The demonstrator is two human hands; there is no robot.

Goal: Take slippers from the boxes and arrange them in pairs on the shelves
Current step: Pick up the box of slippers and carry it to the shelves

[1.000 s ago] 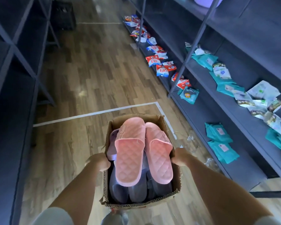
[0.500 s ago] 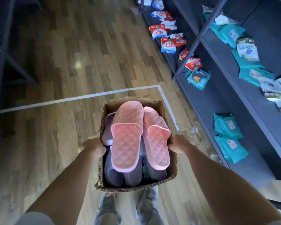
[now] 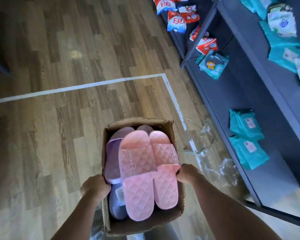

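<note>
Open corrugated cardboard box (image 3: 170,220) gripped at its side walls by left hand (image 3: 95,187) and right hand (image 3: 187,173), quilted pink slippers (image 3: 142,172) on top, purple slippers (image 3: 113,160) beneath

The box (image 3: 137,122) is formed of brown corrugated cardboard, rough at its cut edges. The pink slippers (image 3: 137,187) are moulded in matt, soft-looking plastic, embossed with quilted diamonds. The floor (image 3: 59,58) is laid in wood-grain planks with a faint sheen. The shelves (image 3: 275,179) are finished dark and matt, possibly painted metal. The crumpled film (image 3: 229,170) is clear and glossy.
</note>
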